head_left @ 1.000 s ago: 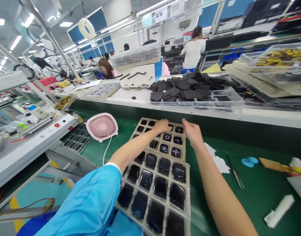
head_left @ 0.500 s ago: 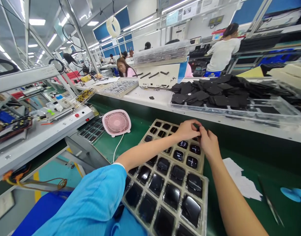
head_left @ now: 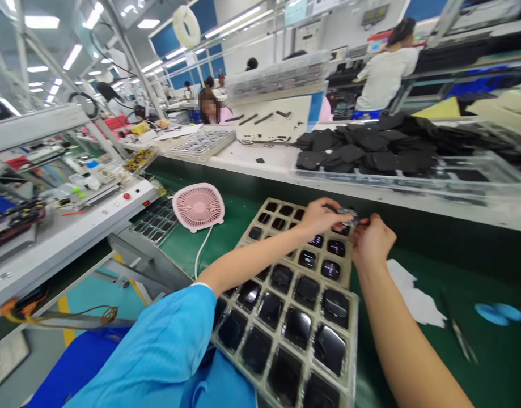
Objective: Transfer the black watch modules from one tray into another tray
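L hand (head_left: 320, 218), ctr-right of frame: fingers closed on small shiny dark-grey piece (head_left: 349, 215), held above upper-right corner of beige compartmented tray w/ dark rounded-square parts (head_left: 348, 266). R hand (head_left: 374, 241) just right: fingers curled, tips at piece's right edge; can't tell if gripping. 2nd beige tray, larger dark squares (head_left: 352, 340), lower ctr. Pink plastic fan (head_left: 198, 207) ctr-left; metal tweezers (head_left: 461, 334) lower right.

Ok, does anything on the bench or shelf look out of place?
One small black piece lies alone on the white shelf, apart from the heaped black pads, so it looks stray. Ragged white paper also lies loose on the green bench top.
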`<state>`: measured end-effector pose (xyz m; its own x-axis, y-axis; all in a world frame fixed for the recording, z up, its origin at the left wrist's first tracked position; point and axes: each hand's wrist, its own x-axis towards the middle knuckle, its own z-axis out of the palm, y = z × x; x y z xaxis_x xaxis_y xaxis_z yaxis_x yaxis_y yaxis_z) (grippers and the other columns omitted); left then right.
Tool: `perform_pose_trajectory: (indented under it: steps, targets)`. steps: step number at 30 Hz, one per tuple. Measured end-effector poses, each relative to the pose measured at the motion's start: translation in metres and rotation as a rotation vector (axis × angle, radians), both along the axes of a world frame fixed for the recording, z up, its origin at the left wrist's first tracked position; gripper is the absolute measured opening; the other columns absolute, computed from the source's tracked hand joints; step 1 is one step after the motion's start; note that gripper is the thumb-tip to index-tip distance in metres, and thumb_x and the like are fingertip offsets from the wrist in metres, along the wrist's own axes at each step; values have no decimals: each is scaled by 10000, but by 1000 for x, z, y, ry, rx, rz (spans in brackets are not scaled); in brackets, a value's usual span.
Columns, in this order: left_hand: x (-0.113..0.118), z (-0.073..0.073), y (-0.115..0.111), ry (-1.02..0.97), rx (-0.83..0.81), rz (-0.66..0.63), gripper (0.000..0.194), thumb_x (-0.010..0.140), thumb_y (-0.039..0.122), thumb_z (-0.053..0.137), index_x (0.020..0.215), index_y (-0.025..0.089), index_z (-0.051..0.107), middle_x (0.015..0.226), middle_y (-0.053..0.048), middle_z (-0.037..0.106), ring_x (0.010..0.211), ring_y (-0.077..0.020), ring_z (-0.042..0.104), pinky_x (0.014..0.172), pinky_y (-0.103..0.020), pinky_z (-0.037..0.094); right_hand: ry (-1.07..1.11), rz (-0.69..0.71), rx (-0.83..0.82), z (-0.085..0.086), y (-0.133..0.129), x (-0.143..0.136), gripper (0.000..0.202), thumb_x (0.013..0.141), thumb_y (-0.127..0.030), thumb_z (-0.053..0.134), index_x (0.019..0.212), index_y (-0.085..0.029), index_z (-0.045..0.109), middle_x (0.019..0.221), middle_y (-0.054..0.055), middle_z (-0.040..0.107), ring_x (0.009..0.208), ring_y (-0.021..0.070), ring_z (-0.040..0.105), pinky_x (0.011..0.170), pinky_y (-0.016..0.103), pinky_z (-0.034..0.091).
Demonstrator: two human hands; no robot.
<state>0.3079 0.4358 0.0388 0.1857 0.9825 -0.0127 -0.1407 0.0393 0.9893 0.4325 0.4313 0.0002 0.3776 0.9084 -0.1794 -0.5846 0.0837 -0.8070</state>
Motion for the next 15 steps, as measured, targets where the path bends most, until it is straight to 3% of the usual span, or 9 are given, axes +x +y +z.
perform_pose_trajectory:
  steps: [3,6,12,15]
  targets:
    - [-14,-7,17,184,78,99,364,753,209,919,917,190,595,668,22,678,630,-163,688,644,-261,509,191,53,-77,16,-2,12,412,1085,-299,420,683,-229,362,468,-110,199,362,70,129,313,201,122]
    - [-28,-16,39,511,206,190,279,765,196,885,910,186,647,735,-5,700,759,-199,712,745,-291,511,329,121,-26,28,-5,28,458,1093,-319,390,674,-238,225,472,-103,147,375,77,103,313,207,128]
    - [-33,-41,59,914,334,4,221,879,213,758,1094,174,721,821,-42,728,874,-252,711,880,-355,532,318,178,23,35,-9,43,517,1086,-376,419,710,-231,96,483,-84,121,409,85,79,331,216,137]
    - [-34,-47,62,1069,464,-55,266,901,243,739,1151,154,745,1070,-125,742,1075,-300,694,1016,-401,518,287,190,14,36,-8,44,525,1092,-403,445,713,-234,123,495,-86,190,412,74,85,325,206,137]
